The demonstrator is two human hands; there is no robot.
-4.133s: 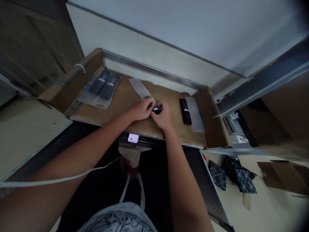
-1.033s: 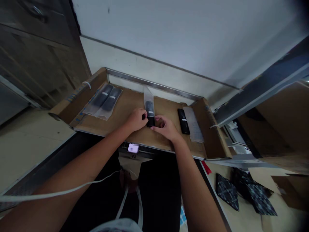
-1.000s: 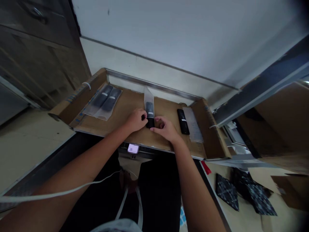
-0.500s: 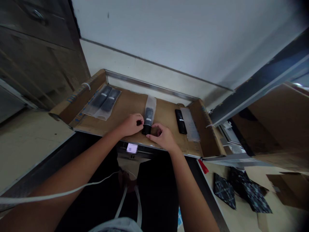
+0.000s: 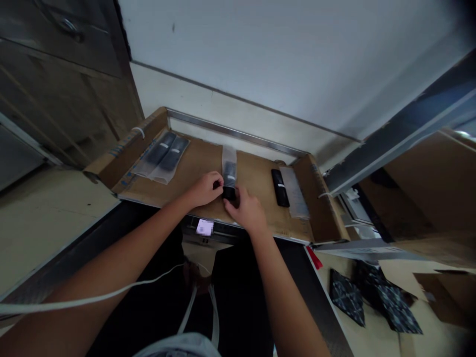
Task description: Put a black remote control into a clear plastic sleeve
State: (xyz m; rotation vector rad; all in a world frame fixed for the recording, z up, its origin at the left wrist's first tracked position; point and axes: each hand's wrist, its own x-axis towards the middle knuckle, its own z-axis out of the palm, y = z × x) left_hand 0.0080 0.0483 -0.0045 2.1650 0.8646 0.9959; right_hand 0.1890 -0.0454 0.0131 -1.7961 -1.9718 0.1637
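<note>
In the middle of the cardboard-lined tray, a black oblong object (image 5: 229,194) with a white label lies most of the way inside a translucent plastic sleeve (image 5: 229,154). Its dark near end sticks out of the sleeve's mouth. My left hand (image 5: 207,188) pinches the sleeve's left edge at that mouth, fingers closed. On the other side, my right hand (image 5: 247,208) has thumb and fingers curled around the object's exposed end. A bare black oblong object (image 5: 280,188) lies to the right, beside a flat sleeve (image 5: 294,192).
Two sleeved black objects (image 5: 168,151) lie at the tray's left. Folded cardboard walls (image 5: 327,203) border the tray's sides. A white cable (image 5: 111,292) crosses my left forearm. Dark patterned packages (image 5: 372,297) and a cardboard box (image 5: 446,297) are on the floor at right.
The black object sits a little deeper in its sleeve, with less of its near end showing. My right hand's fingers have closed in around that end.
</note>
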